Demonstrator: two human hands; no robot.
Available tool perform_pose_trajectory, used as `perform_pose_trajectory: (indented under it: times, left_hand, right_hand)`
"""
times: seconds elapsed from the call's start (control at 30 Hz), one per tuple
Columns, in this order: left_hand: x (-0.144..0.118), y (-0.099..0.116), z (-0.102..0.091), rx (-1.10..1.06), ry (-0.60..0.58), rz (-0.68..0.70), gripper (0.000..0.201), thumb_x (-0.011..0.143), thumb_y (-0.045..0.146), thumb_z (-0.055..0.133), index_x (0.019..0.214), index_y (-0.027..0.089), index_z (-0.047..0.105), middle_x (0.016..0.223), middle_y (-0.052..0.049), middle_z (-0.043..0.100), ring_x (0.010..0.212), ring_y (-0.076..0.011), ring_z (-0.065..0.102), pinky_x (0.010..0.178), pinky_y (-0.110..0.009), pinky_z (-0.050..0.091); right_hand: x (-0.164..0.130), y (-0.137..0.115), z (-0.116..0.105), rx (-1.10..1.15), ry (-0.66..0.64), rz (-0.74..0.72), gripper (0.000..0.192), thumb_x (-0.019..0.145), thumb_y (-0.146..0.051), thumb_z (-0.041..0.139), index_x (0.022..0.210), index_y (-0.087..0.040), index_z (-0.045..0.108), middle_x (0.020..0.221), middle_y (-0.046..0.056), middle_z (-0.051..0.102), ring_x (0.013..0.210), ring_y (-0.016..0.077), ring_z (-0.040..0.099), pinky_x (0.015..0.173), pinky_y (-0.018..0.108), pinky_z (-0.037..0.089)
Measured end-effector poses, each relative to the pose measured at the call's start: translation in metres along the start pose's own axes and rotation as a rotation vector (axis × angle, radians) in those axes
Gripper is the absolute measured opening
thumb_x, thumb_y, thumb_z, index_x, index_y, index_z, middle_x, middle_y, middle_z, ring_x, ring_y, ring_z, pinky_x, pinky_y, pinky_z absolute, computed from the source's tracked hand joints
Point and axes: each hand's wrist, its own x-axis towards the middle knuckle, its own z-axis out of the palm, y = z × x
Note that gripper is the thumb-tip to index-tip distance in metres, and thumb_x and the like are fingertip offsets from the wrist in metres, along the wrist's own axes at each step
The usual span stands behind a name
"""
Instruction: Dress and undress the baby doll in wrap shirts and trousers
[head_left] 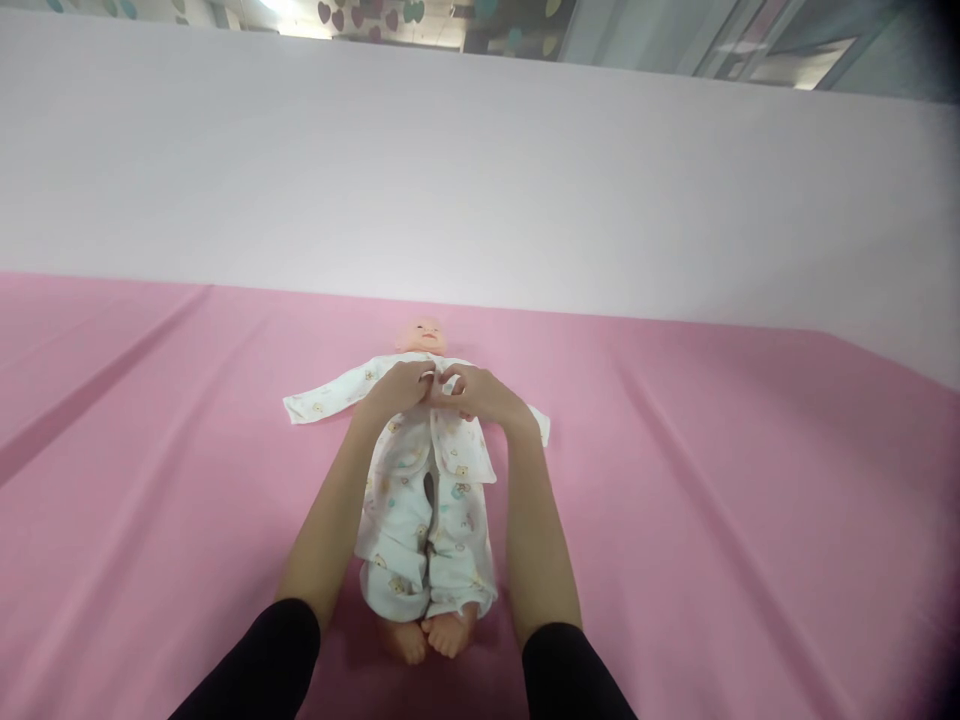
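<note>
A baby doll (422, 334) lies on its back on the pink sheet (712, 480), head away from me, bare feet (429, 636) towards me. It wears a white printed romper (420, 500) that gapes open down the middle of the belly. My left hand (396, 390) and my right hand (480, 392) meet at the doll's chest just below the neck, fingers pinched on the two front edges of the romper. The doll's left sleeve (322, 398) lies spread out flat; its right arm is hidden behind my right wrist.
The pink sheet covers the whole surface with a few long creases at the left and right. A plain white wall (480, 180) rises behind it. Heart shapes (367, 14) hang at the top edge.
</note>
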Motion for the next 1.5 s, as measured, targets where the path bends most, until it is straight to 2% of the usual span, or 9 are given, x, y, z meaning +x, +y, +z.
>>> perform_pose_trajectory:
  times: [0.27,0.6,0.67,0.8,0.93,1.03,1.27,1.33,1.5]
  left_hand:
    - [0.003,0.006,0.012,0.18,0.097,-0.126,0.024,0.088,0.039,0.045,0.088,0.02,0.06,0.088,-0.006,0.067,0.078,-0.0195,0.06,0.068,-0.028,0.041]
    - [-0.001,-0.004,-0.005,0.153,0.097,-0.109,0.008,0.074,0.024,0.053,0.08,0.02,0.056,0.081,-0.004,0.063,0.074,-0.0171,0.054,0.062,-0.026,0.036]
    - [-0.001,-0.006,-0.007,0.118,0.091,-0.107,0.011,0.074,0.023,0.052,0.082,0.019,0.057,0.078,-0.003,0.061,0.071,-0.0166,0.053,0.06,-0.026,0.036]
    - [-0.001,-0.012,-0.007,0.029,0.084,-0.099,0.018,0.075,0.021,0.048,0.09,0.02,0.058,0.075,-0.001,0.061,0.067,-0.0155,0.054,0.057,-0.025,0.036]
    - [-0.002,-0.014,-0.009,-0.041,0.083,-0.092,0.025,0.079,0.018,0.04,0.096,0.02,0.058,0.071,-0.001,0.06,0.063,-0.0144,0.055,0.058,-0.024,0.039]
    - [-0.006,-0.016,-0.017,-0.102,0.082,-0.135,0.03,0.083,0.019,0.037,0.107,0.019,0.056,0.074,-0.001,0.061,0.061,-0.0137,0.057,0.059,-0.024,0.041]
    - [-0.021,-0.045,-0.046,0.015,0.302,-0.311,0.038,0.086,0.015,0.032,0.12,0.018,0.048,0.085,-0.007,0.062,0.071,-0.0178,0.058,0.061,-0.027,0.042]
    - [-0.023,-0.057,-0.05,0.076,0.349,-0.343,0.038,0.086,0.013,0.032,0.119,0.017,0.049,0.087,-0.009,0.062,0.08,-0.0205,0.059,0.066,-0.029,0.043]
    - [-0.02,-0.075,-0.047,0.126,0.357,-0.393,0.036,0.08,0.006,0.034,0.099,0.018,0.061,0.097,-0.008,0.064,0.092,-0.021,0.059,0.076,-0.031,0.044]
  right_hand:
    - [0.013,-0.004,0.016,-0.209,0.086,-0.025,0.021,0.069,-0.012,0.054,0.088,-0.018,0.046,0.065,-0.001,0.057,0.054,0.0124,0.054,0.05,0.022,0.037]
    - [-0.006,0.015,-0.015,0.206,0.215,0.029,0.011,0.078,-0.01,0.048,0.078,-0.019,0.042,0.083,0.002,0.059,0.061,0.0095,0.059,0.051,0.02,0.047]
    - [-0.009,0.012,-0.016,0.18,0.142,0.049,0.008,0.081,-0.019,0.054,0.086,-0.019,0.048,0.092,0.004,0.061,0.063,0.0106,0.06,0.051,0.021,0.048]
    - [-0.003,-0.003,0.001,0.07,0.008,0.047,0.035,0.081,-0.039,0.061,0.107,-0.02,0.048,0.092,0.006,0.063,0.063,0.0136,0.059,0.051,0.024,0.045]
    - [0.011,-0.016,0.022,-0.221,0.09,0.004,0.017,0.081,-0.025,0.056,0.095,-0.017,0.052,0.082,0.007,0.062,0.07,0.0182,0.057,0.058,0.028,0.041]
    - [0.013,-0.013,0.02,-0.216,0.125,-0.021,0.013,0.082,-0.016,0.047,0.094,-0.018,0.052,0.079,0.005,0.06,0.069,0.0163,0.056,0.06,0.027,0.041]
    - [-0.012,0.04,-0.032,0.428,0.294,-0.007,0.008,0.076,-0.021,0.051,0.079,-0.021,0.044,0.072,-0.003,0.05,0.064,0.0107,0.052,0.055,0.021,0.045]
    - [-0.017,0.063,-0.042,0.442,0.348,0.055,0.003,0.074,-0.021,0.05,0.077,-0.019,0.049,0.072,-0.002,0.051,0.064,0.0105,0.051,0.057,0.021,0.044]
    - [-0.013,0.109,-0.043,0.262,0.394,0.307,0.033,0.068,-0.012,0.045,0.09,-0.015,0.07,0.092,0.006,0.065,0.073,0.013,0.056,0.068,0.024,0.045]
